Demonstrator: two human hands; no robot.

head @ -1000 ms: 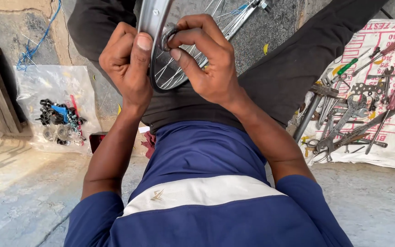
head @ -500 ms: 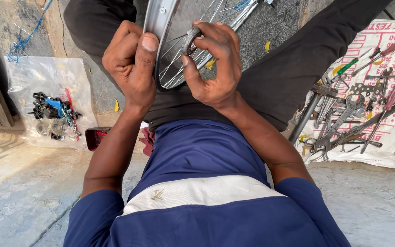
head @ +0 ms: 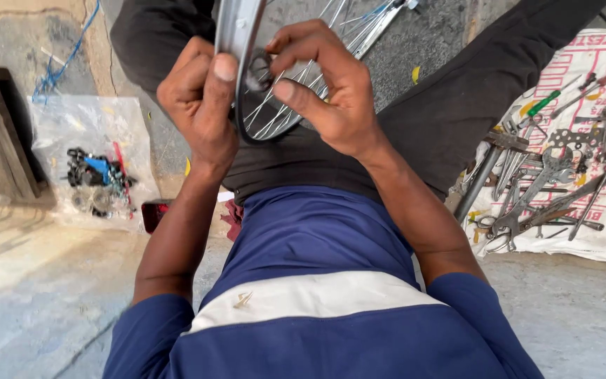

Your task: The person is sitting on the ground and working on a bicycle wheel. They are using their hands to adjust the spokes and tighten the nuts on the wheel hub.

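Both forearms raised, left hand [head: 201, 105] clenched, thumb up, right hand [head: 324, 88] fingers pinching

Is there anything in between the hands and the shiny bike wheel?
No. The left hand grips the wheel rim directly, and the right hand pinches a small dark tool against the rim's inner side by the spokes. Nothing visible lies between.

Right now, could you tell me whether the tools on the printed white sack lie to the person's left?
No, the metal tools on the printed white sack lie to the person's right.
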